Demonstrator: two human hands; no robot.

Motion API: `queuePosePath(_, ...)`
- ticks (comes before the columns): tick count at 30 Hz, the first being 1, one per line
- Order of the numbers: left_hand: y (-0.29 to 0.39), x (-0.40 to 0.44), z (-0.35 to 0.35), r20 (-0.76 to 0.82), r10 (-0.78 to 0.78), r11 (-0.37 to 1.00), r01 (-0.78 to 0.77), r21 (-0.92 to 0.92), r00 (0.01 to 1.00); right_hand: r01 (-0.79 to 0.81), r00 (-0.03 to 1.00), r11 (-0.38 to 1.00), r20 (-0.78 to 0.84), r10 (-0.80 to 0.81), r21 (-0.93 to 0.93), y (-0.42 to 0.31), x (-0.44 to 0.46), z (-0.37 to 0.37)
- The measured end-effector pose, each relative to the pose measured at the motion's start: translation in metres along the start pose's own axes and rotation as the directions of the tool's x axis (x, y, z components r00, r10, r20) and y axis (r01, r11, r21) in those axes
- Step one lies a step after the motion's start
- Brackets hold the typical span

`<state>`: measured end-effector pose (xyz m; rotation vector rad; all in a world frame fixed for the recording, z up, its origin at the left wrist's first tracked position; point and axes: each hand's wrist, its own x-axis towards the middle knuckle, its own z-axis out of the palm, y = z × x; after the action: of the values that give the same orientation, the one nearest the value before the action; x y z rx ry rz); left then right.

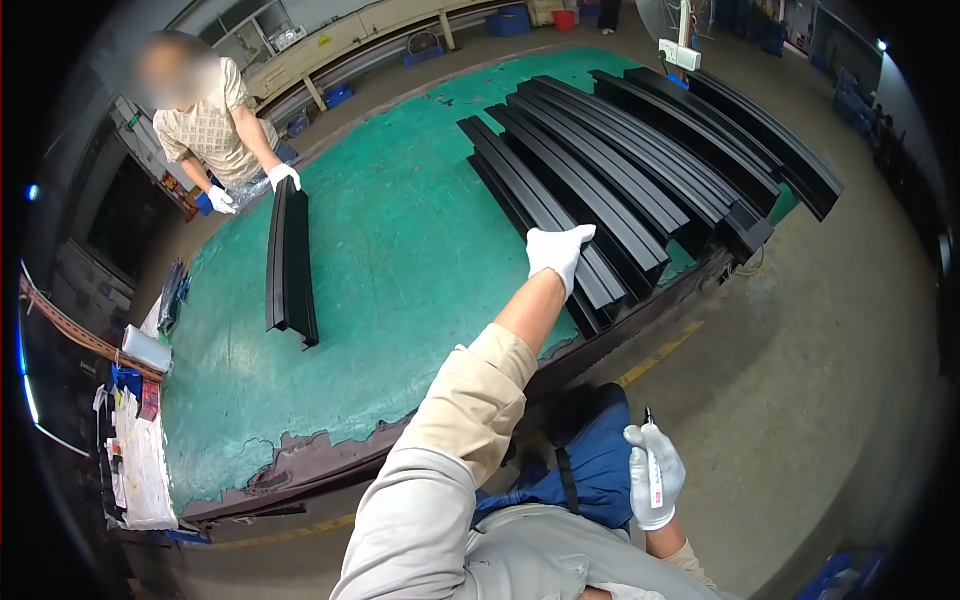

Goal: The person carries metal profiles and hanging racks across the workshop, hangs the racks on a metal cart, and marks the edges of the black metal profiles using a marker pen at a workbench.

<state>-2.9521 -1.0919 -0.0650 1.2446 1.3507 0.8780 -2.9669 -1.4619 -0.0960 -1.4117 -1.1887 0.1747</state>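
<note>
My left hand (pixel 558 257), in a white glove, reaches over the table and grips a long black metal profile (pixel 545 205) near its front end. Several more black profiles (pixel 640 150) lie side by side to the right of it, some stacked. My right hand (pixel 655 478), also gloved, is down by my side, off the table, closed around a white marker pen (pixel 656 470) with red print and a dark tip pointing up. Part of the pen is hidden by the fingers.
The table (pixel 390 270) has a worn green top with a torn front edge. Across it a co-worker (pixel 220 135) in white gloves touches a separate black profile (pixel 290 265). A plastic-wrapped roll (pixel 148 348) and papers (pixel 140 460) lie left; a power strip (pixel 680 54) hangs at the back right.
</note>
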Motion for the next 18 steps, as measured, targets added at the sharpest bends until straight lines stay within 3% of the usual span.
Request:
queuePosePath(2, 0.009, -0.014, -0.015, 0.15, -0.031, 0.996, 0.043, -0.082, 0.988, -0.02, 1.0, 1.0, 0.001, 0.02, 0.012, 0.005, -0.004, 0.001)
queuePosePath(6, 0.019, -0.027, -0.039, 0.285, -0.067, 0.988, 0.104, -0.116, 0.956, -0.009, 1.0, 1.0, -0.018, 0.01, 0.024, 0.001, 0.006, -0.002)
queuePosePath(9, 0.018, -0.044, -0.061, 0.226, -0.044, 0.959, 0.104, -0.262, 0.973, 0.083, 0.995, 0.996, -0.063, -0.082, 0.018, -0.001, 0.012, -0.001)
queuePosePath(14, -0.007, -0.054, -0.084, 0.264, -0.025, 0.894, 0.14, -0.425, 0.964, -0.002, 0.998, 0.999, -0.059, 0.005, 0.042, 0.011, -0.001, 0.003)
queuePosePath(16, -0.049, -0.047, -0.087, 0.317, -0.092, 0.823, 0.251, -0.51, 0.944, -0.032, 0.999, 0.999, -0.039, 0.032, -0.007, 0.011, -0.006, -0.001)
queuePosePath(18, -0.026, -0.027, -0.067, 0.377, -0.053, 0.795, 0.268, -0.545, 0.925, 0.003, 0.996, 1.0, -0.093, -0.004, -0.003, 0.018, 0.007, 0.002)
